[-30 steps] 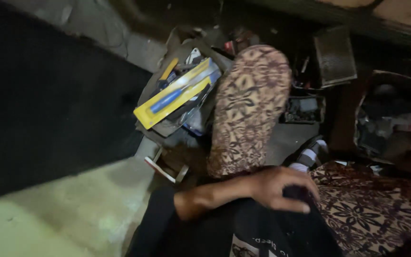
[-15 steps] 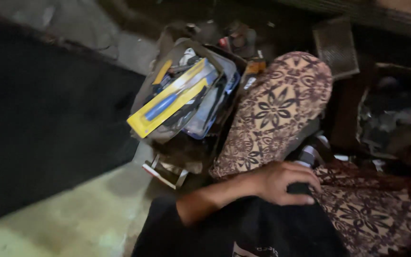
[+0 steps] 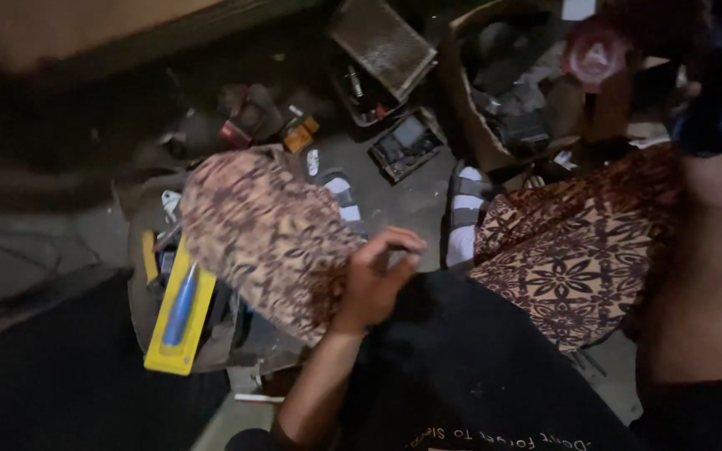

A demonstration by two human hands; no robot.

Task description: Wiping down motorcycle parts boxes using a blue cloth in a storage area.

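Note:
My left hand [image 3: 378, 280] lies at the middle of the view, between my two knees in brown patterned cloth [image 3: 261, 234]. Its fingers are curled against the edge of my black shirt [image 3: 478, 367]. The dim light hides whether anything is in them. A bare forearm [image 3: 712, 276] runs up the right edge, and its hand is lost in the dark at the top right. To the left of my knee lies a yellow card pack with a blue-handled tool [image 3: 179, 313], on top of an open tool bag [image 3: 139, 276].
The concrete floor [image 3: 403, 196] is littered. There are striped sandals [image 3: 465, 213], a small black device [image 3: 407, 146], a mesh tray [image 3: 382, 42], small orange and red parts [image 3: 298, 134], and a cardboard box of dark parts [image 3: 511, 108]. A black mat [image 3: 52, 384] covers the lower left.
The view has swung to the right, so the tool bag now sits at the left and the box has come into sight. My left hand has stayed by my knee.

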